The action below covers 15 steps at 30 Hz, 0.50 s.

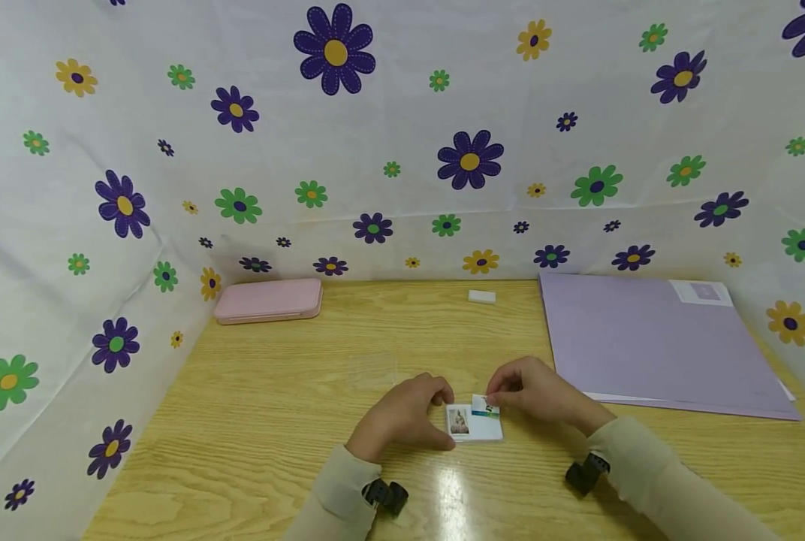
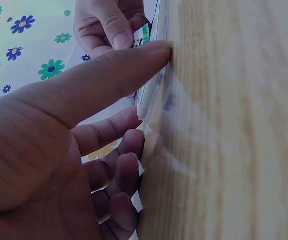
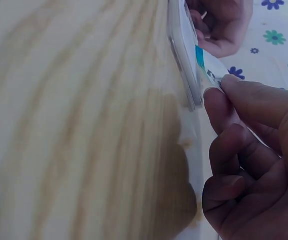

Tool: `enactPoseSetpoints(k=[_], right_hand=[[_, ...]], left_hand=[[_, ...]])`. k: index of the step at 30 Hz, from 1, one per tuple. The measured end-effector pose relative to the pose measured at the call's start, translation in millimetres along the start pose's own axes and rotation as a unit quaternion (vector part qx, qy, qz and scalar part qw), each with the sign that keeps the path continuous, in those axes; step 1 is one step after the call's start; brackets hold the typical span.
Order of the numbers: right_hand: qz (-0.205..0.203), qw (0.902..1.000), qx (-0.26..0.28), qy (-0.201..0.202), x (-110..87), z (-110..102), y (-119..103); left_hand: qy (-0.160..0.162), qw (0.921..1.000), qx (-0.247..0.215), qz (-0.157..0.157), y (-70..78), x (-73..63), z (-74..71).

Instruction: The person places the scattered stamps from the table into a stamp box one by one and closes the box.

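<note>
A flat white card (image 1: 486, 428) with a clear, thick edge lies on the wooden table, a small picture (image 1: 459, 421) on its left part. My left hand (image 1: 412, 412) holds it at the left end, thumb along the near edge and index finger at the far edge. Between thumb and index finger my right hand (image 1: 531, 391) pinches a small white paper piece (image 1: 481, 404) with a blue-green stripe and dark print. That piece is over the card's upper right part; in the right wrist view, the paper piece (image 3: 211, 65) stands tilted against the card's face.
A transparent plastic piece (image 1: 373, 368) lies beyond my left hand. Farther back are a pink case (image 1: 269, 300) and a small white block (image 1: 481, 297). A large purple folder (image 1: 659, 346) lies to the right, and a flowered cloth (image 1: 402, 135) hangs behind the table.
</note>
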State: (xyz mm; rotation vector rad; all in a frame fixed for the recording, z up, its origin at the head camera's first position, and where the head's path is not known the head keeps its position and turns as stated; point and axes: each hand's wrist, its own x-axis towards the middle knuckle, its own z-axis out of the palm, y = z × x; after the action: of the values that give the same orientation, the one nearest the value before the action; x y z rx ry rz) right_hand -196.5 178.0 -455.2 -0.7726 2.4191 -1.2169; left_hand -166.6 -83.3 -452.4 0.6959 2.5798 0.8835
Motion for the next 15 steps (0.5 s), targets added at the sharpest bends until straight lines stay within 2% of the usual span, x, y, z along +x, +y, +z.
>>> enactPoseSetpoints(k=[15], right_hand=[[-0.019, 0.9995, -0.024, -0.011, -1.6, 7.7, -2.7]], left_hand=[[-0.002, 1.0, 0.002, 0.003, -0.1, 0.2, 0.0]])
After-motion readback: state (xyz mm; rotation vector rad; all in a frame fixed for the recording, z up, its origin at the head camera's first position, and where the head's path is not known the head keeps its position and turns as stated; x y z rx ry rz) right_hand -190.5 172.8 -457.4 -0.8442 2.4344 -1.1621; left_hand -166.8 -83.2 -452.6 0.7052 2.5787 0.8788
